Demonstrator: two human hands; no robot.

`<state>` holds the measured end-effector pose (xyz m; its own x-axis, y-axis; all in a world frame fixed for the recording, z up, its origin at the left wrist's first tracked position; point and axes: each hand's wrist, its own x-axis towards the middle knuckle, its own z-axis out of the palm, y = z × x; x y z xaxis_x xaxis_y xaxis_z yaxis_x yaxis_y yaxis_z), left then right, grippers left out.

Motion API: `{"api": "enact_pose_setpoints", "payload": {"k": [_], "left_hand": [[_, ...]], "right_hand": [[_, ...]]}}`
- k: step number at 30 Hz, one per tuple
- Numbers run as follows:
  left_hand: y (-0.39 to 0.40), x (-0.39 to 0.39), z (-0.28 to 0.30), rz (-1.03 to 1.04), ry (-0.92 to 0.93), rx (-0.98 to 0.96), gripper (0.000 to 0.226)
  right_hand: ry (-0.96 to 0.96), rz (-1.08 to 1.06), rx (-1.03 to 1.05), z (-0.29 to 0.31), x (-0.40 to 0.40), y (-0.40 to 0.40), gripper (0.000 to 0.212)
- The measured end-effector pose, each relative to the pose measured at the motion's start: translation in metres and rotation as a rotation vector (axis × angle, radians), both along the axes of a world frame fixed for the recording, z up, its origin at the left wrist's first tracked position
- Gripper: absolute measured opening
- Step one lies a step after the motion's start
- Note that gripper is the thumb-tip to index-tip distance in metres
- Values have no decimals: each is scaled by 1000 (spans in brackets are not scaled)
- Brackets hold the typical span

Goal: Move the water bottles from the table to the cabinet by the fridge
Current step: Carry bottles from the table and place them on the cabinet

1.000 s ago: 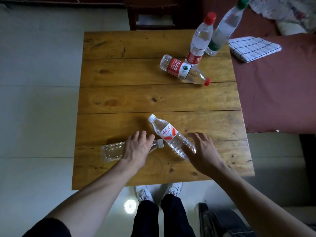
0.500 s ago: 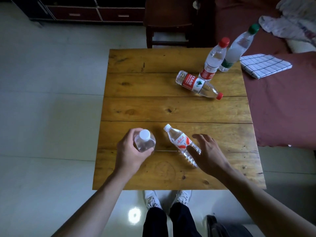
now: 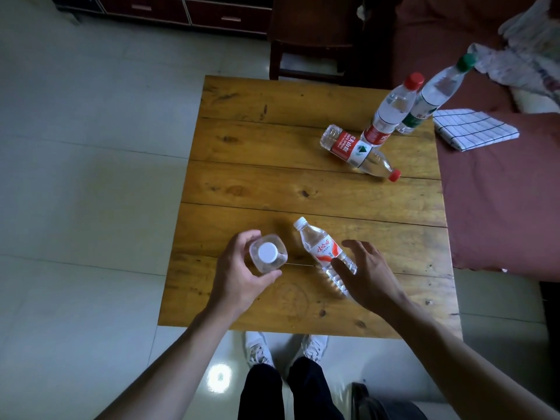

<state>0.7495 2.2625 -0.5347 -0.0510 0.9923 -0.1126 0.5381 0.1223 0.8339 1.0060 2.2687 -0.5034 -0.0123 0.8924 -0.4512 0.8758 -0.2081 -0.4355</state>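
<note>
My left hand [image 3: 239, 274] grips a clear white-capped bottle [image 3: 268, 253], held upright above the near part of the wooden table [image 3: 272, 140]. A white-capped bottle with a red and white label [image 3: 321, 247] lies on the table just to its right. My right hand [image 3: 366, 274] rests over that bottle's lower end with fingers spread, not closed around it. At the far right a red-capped bottle [image 3: 357, 151] lies on its side. Behind it stand a red-capped bottle [image 3: 391, 112] and a green-capped bottle [image 3: 436, 92].
A maroon bed [image 3: 500, 189] with a checked cloth [image 3: 475, 128] borders the table's right edge. A dark wooden chair [image 3: 309, 40] stands behind the table, and low drawers [image 3: 181, 10] line the far wall. Pale tiled floor [image 3: 85, 177] lies on the left.
My left hand took hold of the clear bottle that lay on the table and stood it upright. My right hand stayed over the labelled bottle. The view shifted left and back.
</note>
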Motion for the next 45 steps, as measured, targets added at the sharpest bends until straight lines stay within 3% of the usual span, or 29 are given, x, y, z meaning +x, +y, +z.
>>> {"api": "enact_pose_setpoints", "payload": {"k": [11, 18, 27, 32, 36, 45], "left_hand": [[2, 4, -5, -10, 64, -10, 77], [-2, 2, -10, 7, 58, -7, 76], [-2, 0, -13, -22, 47, 18, 77], [-2, 0, -13, -32, 38, 22, 76], [-2, 0, -13, -20, 34, 13, 74], [1, 0, -8, -28, 12, 5, 73]], "right_hand": [[21, -40, -18, -22, 1, 8, 63], [-57, -36, 39, -63, -33, 32, 87], [-213, -38, 126, -93, -44, 35, 67], [-262, -88, 64, -97, -40, 39, 59], [-147, -178, 83, -94, -29, 37, 59], [268, -265, 364, -36, -2, 27, 62]]}}
